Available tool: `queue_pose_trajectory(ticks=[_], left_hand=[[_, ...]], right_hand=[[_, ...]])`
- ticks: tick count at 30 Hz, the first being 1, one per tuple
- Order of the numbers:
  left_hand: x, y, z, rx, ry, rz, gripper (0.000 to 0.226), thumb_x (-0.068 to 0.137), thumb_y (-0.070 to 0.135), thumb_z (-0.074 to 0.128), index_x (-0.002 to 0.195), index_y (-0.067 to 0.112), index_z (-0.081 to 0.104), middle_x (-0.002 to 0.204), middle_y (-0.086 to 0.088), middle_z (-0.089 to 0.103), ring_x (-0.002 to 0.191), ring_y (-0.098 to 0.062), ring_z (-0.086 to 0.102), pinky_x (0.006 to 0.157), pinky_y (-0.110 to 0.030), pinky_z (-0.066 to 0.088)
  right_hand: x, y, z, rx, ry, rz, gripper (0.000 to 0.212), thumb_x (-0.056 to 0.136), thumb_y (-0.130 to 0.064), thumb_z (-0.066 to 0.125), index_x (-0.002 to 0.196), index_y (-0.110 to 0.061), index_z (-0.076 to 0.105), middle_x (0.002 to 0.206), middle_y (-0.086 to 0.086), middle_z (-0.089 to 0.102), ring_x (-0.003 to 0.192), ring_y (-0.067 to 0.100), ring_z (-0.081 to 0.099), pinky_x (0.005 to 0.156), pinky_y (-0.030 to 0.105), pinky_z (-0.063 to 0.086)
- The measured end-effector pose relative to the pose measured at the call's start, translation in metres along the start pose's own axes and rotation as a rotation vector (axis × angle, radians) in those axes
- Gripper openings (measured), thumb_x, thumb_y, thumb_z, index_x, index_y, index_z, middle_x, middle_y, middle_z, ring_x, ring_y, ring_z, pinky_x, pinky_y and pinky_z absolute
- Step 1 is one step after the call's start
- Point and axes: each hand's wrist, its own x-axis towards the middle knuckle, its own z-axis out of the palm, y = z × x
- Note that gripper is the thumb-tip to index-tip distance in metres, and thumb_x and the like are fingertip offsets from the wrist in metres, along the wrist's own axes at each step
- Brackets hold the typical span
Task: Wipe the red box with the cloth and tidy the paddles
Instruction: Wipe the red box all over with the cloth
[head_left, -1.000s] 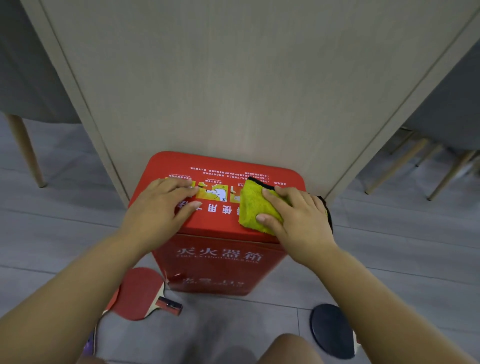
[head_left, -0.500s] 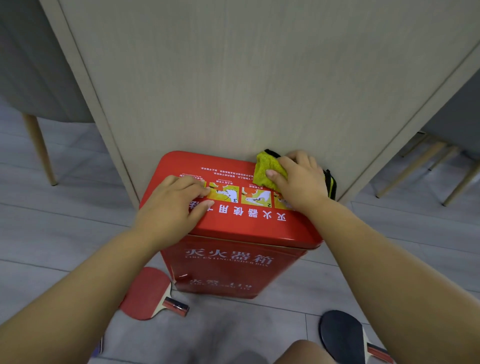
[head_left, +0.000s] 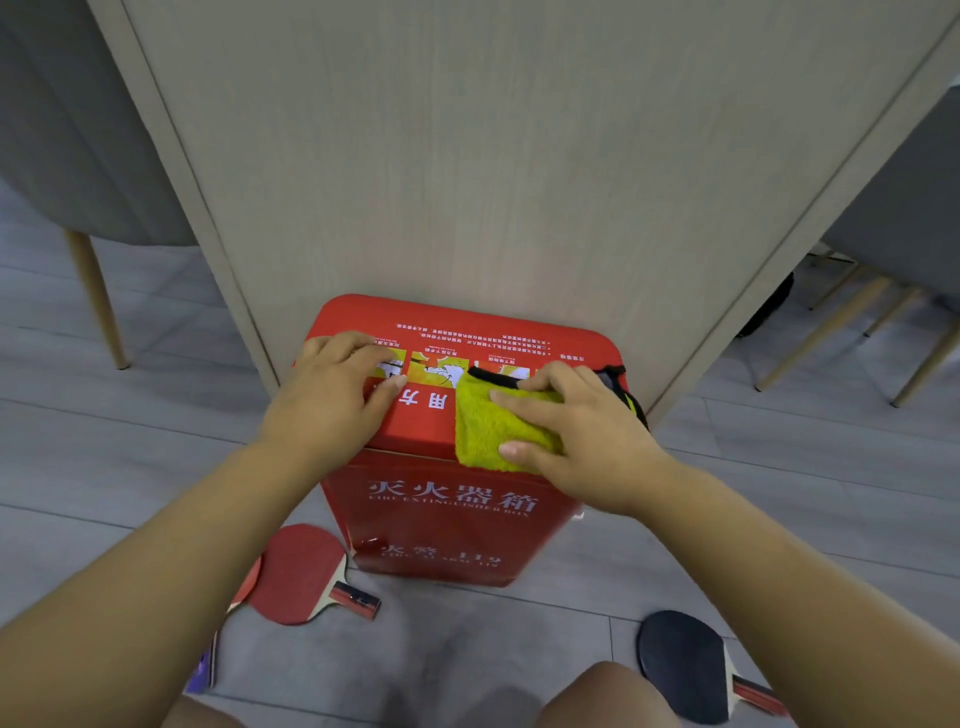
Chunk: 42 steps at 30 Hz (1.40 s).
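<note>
A red fire-extinguisher box (head_left: 447, 514) stands upright on the floor against a pale wooden panel. My left hand (head_left: 332, 400) lies flat on the left of its top, fingers straight. My right hand (head_left: 576, 431) presses a yellow-green cloth (head_left: 488, 426) with a black edge onto the right front of the top; its fingers look extended and the cloth hangs slightly over the front edge. A red paddle (head_left: 296, 571) lies on the floor at the box's lower left. A black paddle (head_left: 685, 660) lies at the lower right.
The wooden panel (head_left: 493, 182) rises directly behind the box. Chair legs (head_left: 98, 296) stand at the left, more chair legs (head_left: 831, 327) at the right. My knees (head_left: 602, 696) are at the bottom edge. A purple-edged object (head_left: 205, 670) peeks from under my left forearm.
My right hand has dragged the cloth from the back edge of the box top toward the front edge. My left hand has stayed on the top's left side.
</note>
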Motion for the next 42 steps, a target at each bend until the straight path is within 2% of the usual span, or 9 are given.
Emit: queue_pose_trajectory(ticks=[4, 9, 13, 20, 26, 32, 38, 42], left_hand=[[-0.007, -0.002, 0.004, 0.073, 0.032, 0.003, 0.057, 0.088, 0.051, 0.029, 0.116, 0.017, 0.065, 0.125, -0.005, 0.061, 0.115, -0.032, 0.053, 0.098, -0.046, 0.043], [-0.007, -0.003, 0.010, 0.083, 0.079, 0.044, 0.047, 0.093, 0.036, 0.032, 0.110, 0.010, 0.068, 0.117, -0.012, 0.066, 0.107, -0.036, 0.059, 0.098, -0.046, 0.044], [-0.007, -0.004, 0.016, 0.096, 0.116, 0.052, 0.041, 0.093, 0.027, 0.034, 0.108, 0.009, 0.068, 0.114, -0.012, 0.067, 0.104, -0.035, 0.061, 0.096, -0.046, 0.046], [-0.005, -0.010, 0.022, 0.090, 0.113, 0.047, 0.039, 0.094, 0.027, 0.033, 0.109, 0.012, 0.065, 0.115, -0.007, 0.066, 0.107, -0.032, 0.059, 0.095, -0.049, 0.044], [-0.004, -0.011, 0.018, 0.055, 0.132, 0.027, 0.040, 0.093, 0.032, 0.031, 0.107, 0.016, 0.065, 0.114, -0.002, 0.065, 0.107, -0.029, 0.057, 0.093, -0.046, 0.044], [-0.007, -0.010, 0.009, 0.004, 0.126, 0.024, 0.042, 0.091, 0.036, 0.033, 0.105, 0.014, 0.065, 0.117, -0.003, 0.064, 0.107, -0.028, 0.057, 0.093, -0.043, 0.045], [-0.020, -0.017, -0.001, -0.101, 0.094, 0.032, 0.047, 0.087, 0.044, 0.041, 0.106, 0.010, 0.068, 0.117, -0.007, 0.063, 0.112, -0.030, 0.053, 0.098, -0.038, 0.037], [-0.037, -0.031, -0.004, -0.150, 0.165, 0.034, 0.048, 0.087, 0.045, 0.042, 0.101, 0.009, 0.071, 0.113, -0.008, 0.065, 0.106, -0.028, 0.056, 0.095, -0.031, 0.037]], right_hand=[[-0.001, 0.007, 0.008, -0.007, 0.086, -0.036, 0.059, 0.086, -0.059, 0.036, 0.131, -0.027, 0.056, 0.114, 0.002, 0.053, 0.101, 0.024, 0.049, 0.089, 0.035, 0.038], [0.041, 0.012, 0.009, -0.013, 0.093, 0.044, 0.069, 0.081, -0.066, 0.022, 0.136, -0.033, 0.049, 0.122, -0.001, 0.048, 0.109, 0.022, 0.042, 0.095, 0.037, 0.030], [0.085, 0.016, 0.013, -0.084, 0.093, 0.148, 0.052, 0.093, -0.057, 0.035, 0.140, -0.035, 0.040, 0.133, 0.000, 0.040, 0.120, 0.023, 0.034, 0.100, 0.036, 0.024], [0.118, 0.009, 0.020, -0.158, 0.141, 0.239, 0.047, 0.096, -0.054, 0.033, 0.140, -0.039, 0.036, 0.133, 0.002, 0.039, 0.120, 0.028, 0.035, 0.100, 0.040, 0.026], [0.105, -0.001, 0.012, -0.110, 0.064, 0.254, 0.048, 0.095, -0.055, 0.034, 0.141, -0.039, 0.035, 0.132, 0.002, 0.037, 0.121, 0.027, 0.033, 0.101, 0.040, 0.026], [0.052, -0.022, 0.012, -0.058, 0.048, 0.173, 0.046, 0.092, -0.058, 0.039, 0.136, -0.045, 0.041, 0.121, -0.004, 0.039, 0.110, 0.022, 0.035, 0.092, 0.034, 0.025], [0.013, -0.031, 0.014, -0.041, 0.045, 0.128, 0.071, 0.077, -0.070, 0.014, 0.136, -0.044, 0.043, 0.115, -0.007, 0.039, 0.104, 0.016, 0.034, 0.089, 0.031, 0.023], [0.014, -0.031, 0.017, -0.051, 0.071, 0.126, 0.072, 0.077, -0.069, 0.012, 0.135, -0.042, 0.045, 0.116, -0.006, 0.040, 0.099, 0.014, 0.031, 0.088, 0.031, 0.022]])
